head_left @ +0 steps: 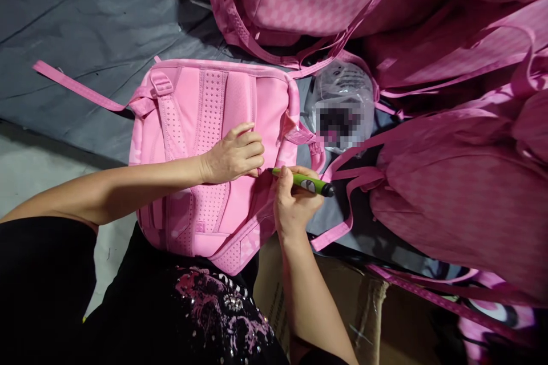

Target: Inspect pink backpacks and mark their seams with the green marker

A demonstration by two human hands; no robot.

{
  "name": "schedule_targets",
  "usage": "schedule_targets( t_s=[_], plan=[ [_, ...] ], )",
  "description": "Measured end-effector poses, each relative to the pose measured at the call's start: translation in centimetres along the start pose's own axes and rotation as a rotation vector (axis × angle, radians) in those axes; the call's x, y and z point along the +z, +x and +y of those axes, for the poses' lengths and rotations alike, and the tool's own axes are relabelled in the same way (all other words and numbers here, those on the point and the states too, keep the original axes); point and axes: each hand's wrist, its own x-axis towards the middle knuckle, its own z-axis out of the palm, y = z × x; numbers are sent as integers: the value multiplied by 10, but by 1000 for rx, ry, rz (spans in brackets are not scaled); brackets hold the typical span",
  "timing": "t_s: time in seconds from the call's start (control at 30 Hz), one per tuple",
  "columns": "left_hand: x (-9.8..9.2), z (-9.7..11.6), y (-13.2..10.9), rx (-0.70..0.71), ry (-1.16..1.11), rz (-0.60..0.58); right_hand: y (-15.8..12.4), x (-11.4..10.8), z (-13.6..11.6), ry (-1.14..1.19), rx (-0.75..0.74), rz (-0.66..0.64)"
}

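A pink backpack point(272, 91) lies with its padded back panel and shoulder straps facing up, partly over my lap at the table's edge. My left hand point(237, 154) rests across the panel, fingers curled and pinched at a small bit of the backpack's fabric or strap; exactly which part is hidden. In my right hand point(295, 202) is a green pen point(302, 181) with black ends, gripped between thumb and fingers. Its thin dark tip points left and comes close to my left fingertips. One loose strap point(77, 84) stretches out to the left of the backpack.
Several other pink checked backpacks point(462, 194) are heaped at the right and the back, straps trailing. A clear plastic bag point(345, 85) with dark contents sits beside the backpack. Dark grey sheeting point(107, 11) covers the table. Below stands a cardboard box point(342, 291).
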Motion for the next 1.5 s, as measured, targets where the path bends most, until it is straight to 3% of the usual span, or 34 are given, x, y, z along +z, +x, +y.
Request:
schedule_targets(
  t_s=[0.33,0.5,0.83,1.1,1.33,1.5],
  plan=[
    [-1,0,0,-17,-42,-4,2,1,-7,-6,-31,-33],
    [-2,1,1,2,-7,49,7,-1,-10,-70,-47,-77],
    [-4,0,4,15,10,78,4,-2,-11,-53,-20,-16],
    [-11,0,4,18,-39,120,8,-4,-16,-15,-11,-102],
    [-12,1,4,15,-15,76,9,-7,-18,-46,-11,-105],
    [-18,-1,9,22,-15,6,4,-7,-14,80,68,-62]
  ],
)
